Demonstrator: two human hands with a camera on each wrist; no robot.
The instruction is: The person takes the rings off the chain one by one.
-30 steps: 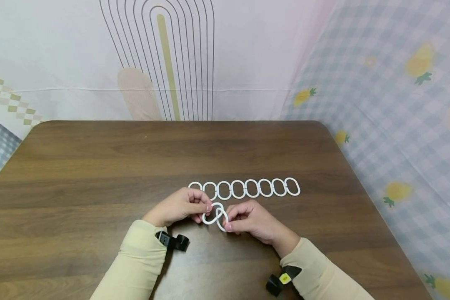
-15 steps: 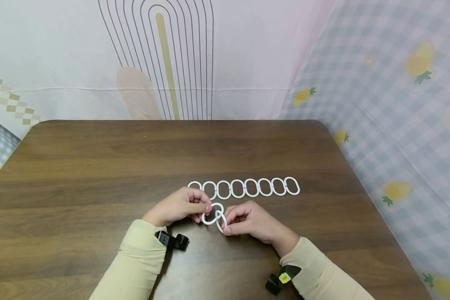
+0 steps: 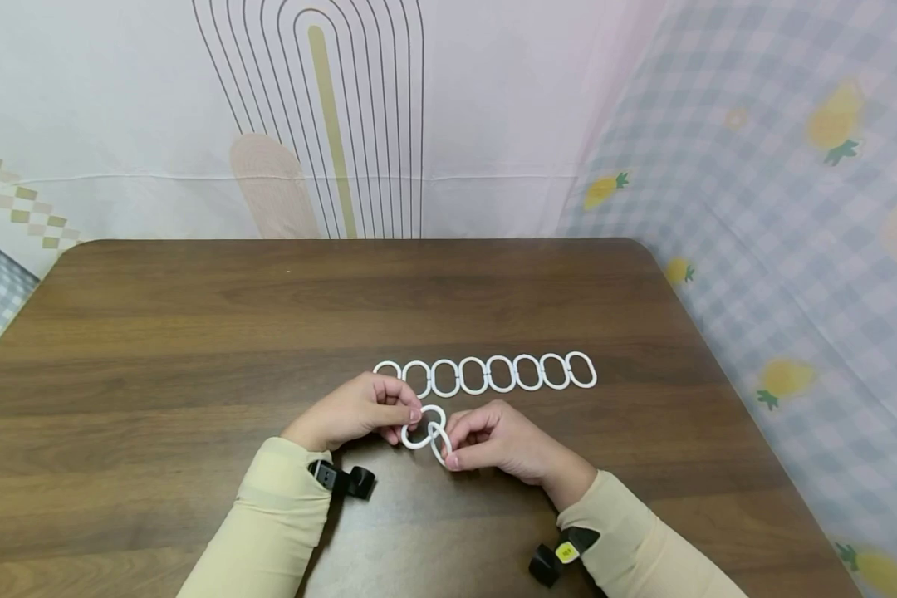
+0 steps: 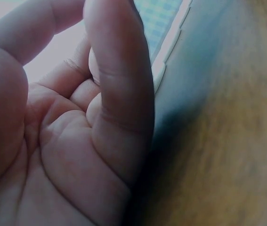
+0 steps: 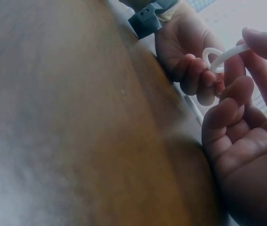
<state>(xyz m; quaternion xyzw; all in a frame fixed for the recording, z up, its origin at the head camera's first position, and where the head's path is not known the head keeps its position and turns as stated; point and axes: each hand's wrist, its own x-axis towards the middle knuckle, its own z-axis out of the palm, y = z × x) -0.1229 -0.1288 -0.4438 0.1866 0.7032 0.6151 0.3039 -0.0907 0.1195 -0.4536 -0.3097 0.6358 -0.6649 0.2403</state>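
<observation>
Two white oval plastic rings are hooked through each other between the hands, in front of the row. The left hand [image 3: 359, 409] pinches the left ring [image 3: 417, 446] between thumb and fingers. At the right ring [image 3: 446, 437], the right hand [image 3: 510, 442] pinches its lower right side. In the right wrist view the right hand's thumb and index finger hold the ring [image 5: 230, 52] tilted, crossing the left hand's ring [image 5: 207, 52]. The left wrist view shows the left palm [image 4: 67, 141] with curled fingers; the held ring is hidden there.
Behind the hands, several white oval rings [image 3: 487, 375] lie side by side in a row on the brown wooden table [image 3: 194, 332]; the left hand partly covers the leftmost. Patterned cloths [image 3: 493, 100] hang behind and to the right. Each wrist wears a black camera mount [image 3: 344, 479].
The right hand has shifted very slightly left and down with its ring, which sits a little closer to the left ring. The left hand keeps its grip, almost still.
</observation>
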